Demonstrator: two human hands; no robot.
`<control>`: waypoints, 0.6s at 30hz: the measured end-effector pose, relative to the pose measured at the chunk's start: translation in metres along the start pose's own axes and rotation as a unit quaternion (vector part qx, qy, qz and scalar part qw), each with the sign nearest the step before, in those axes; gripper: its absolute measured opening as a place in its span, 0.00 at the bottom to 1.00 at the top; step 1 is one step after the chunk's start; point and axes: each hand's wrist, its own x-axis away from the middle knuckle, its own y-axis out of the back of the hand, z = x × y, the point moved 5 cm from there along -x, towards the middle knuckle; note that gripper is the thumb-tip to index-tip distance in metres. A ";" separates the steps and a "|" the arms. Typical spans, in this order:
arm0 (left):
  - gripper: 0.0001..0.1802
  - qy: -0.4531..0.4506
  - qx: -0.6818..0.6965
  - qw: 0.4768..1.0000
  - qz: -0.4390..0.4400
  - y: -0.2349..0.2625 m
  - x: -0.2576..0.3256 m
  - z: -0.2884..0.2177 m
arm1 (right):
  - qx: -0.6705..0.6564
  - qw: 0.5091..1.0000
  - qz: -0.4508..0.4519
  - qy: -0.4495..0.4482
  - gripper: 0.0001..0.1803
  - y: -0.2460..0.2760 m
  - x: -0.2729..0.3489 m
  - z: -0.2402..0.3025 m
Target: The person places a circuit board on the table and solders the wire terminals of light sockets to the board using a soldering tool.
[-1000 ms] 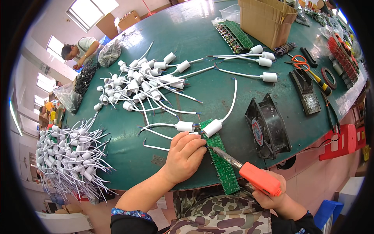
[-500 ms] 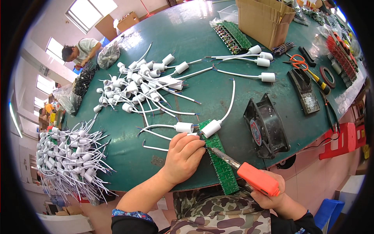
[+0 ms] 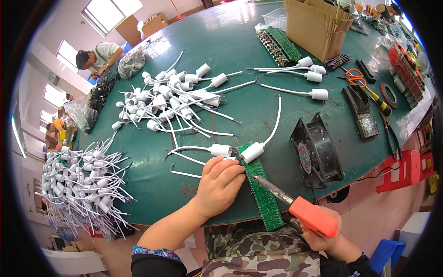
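Observation:
My left hand (image 3: pixel 220 184) is closed at the left edge of a long green circuit board (image 3: pixel 265 203), its fingers curled over a white lamp socket (image 3: pixel 229 158) that is mostly hidden. My right hand (image 3: pixel 323 233) grips a soldering iron (image 3: pixel 314 217) by its red-orange handle. The iron's tip points at the board beside my left fingertips; whether it touches cannot be made out. Another white socket (image 3: pixel 253 152) lies across the board's far end, its cable curving away. Left of it rests a further socket (image 3: pixel 220 150), with its bare wire ends near the board.
A black fan (image 3: pixel 318 152) stands right of the board. White cabled sockets (image 3: pixel 161 101) are heaped mid-table, with another pile (image 3: pixel 85 184) at the left. Scissors (image 3: pixel 354 77), a black tray (image 3: pixel 361 113) and pliers (image 3: pixel 391 134) lie right. A cardboard box (image 3: pixel 318 27) stands behind; a person (image 3: pixel 99 60) sits far left.
The soldering iron and my right hand have shifted slightly right and down. My left hand keeps its place at the board, and the whole view has moved a little.

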 end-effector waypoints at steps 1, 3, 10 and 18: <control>0.13 -0.001 -0.004 1.000 0.001 0.000 0.000 0.000 | 0.001 1.000 -0.009 -0.006 0.34 0.001 0.002 -0.001; 0.13 -0.003 -0.008 1.000 0.004 0.000 0.000 0.000 | 0.001 1.000 -0.020 -0.012 0.34 0.001 0.006 -0.002; 0.14 0.002 -0.009 1.000 0.012 0.000 -0.001 -0.001 | 0.004 1.000 -0.024 -0.017 0.35 0.001 0.010 -0.003; 0.17 -0.001 -0.021 1.000 0.017 0.001 0.002 -0.002 | 0.005 0.999 -0.032 -0.010 0.35 0.004 0.004 0.003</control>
